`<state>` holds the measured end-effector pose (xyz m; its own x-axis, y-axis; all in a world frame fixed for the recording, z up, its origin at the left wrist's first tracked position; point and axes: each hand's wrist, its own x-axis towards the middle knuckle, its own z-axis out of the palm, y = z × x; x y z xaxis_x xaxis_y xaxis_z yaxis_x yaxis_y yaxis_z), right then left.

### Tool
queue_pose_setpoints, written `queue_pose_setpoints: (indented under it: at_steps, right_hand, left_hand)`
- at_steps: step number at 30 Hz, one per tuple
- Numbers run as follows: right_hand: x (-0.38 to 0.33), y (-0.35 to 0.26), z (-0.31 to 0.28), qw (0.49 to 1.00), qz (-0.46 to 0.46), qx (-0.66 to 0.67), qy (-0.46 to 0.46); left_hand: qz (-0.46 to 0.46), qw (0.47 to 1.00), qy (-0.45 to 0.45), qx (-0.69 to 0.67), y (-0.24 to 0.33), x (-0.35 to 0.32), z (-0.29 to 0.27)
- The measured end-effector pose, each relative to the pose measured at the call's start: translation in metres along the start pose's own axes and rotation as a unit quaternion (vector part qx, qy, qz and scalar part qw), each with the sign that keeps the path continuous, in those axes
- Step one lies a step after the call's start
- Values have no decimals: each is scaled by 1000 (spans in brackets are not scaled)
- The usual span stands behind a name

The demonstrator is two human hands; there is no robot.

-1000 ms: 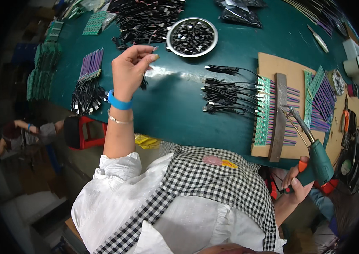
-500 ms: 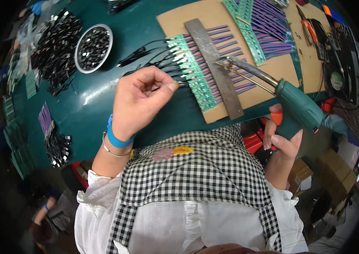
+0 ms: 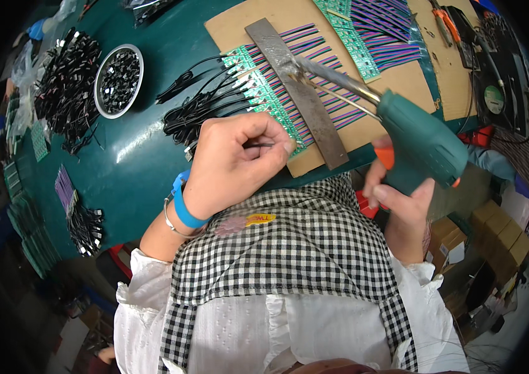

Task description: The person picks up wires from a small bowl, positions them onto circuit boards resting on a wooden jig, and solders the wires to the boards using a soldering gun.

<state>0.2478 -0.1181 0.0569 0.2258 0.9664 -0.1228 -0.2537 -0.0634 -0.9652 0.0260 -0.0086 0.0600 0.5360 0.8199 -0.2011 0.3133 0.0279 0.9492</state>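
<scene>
My left hand (image 3: 233,159) pinches a thin black cable (image 3: 258,145) between thumb and forefinger, at the near end of a green circuit board strip (image 3: 264,96). Several black cables (image 3: 199,115) run left from that strip, and striped coloured wires leave its right side. Across those wires lies a flat grey metal bar (image 3: 305,100). In my right hand (image 3: 402,202) is a green soldering gun (image 3: 423,140) with an orange trigger. Its metal nozzle points up and left, with the tip over the bar; whether they touch, I cannot tell.
Brown cardboard (image 3: 227,28) lies under the boards on a green table (image 3: 146,181). More boards (image 3: 358,53) with coloured wires stand farther right. A metal bowl (image 3: 98,93) of small black parts and a heap of black cables (image 3: 68,93) are at left. Orange-handled pliers (image 3: 446,26) lie far right.
My left hand has moved right and nearer me, to the board's near end. The soldering gun has shifted left, its tip over the metal bar. The whole view has shifted slightly.
</scene>
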Motion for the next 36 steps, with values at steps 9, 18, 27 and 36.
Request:
queue_pose_setpoints:
  at_steps: [9, 18, 27, 36]
  right_hand:
    - [28, 13, 41, 994, -23, -5, -110]
    - [30, 8, 46, 994, -7, -74, -85]
    - [5, -6, 9, 1000, 4, 21, -14]
    - [-19, 0, -33, 994, 44, 9, -95]
  left_hand:
    - [-72, 967, -137, -203, 7, -8, -4]
    - [-77, 978, -114, -155, 2, -10, -8]
    - [101, 954, 147, 239, -27, 14, 2]
    - [55, 960, 142, 233, -25, 20, 2]
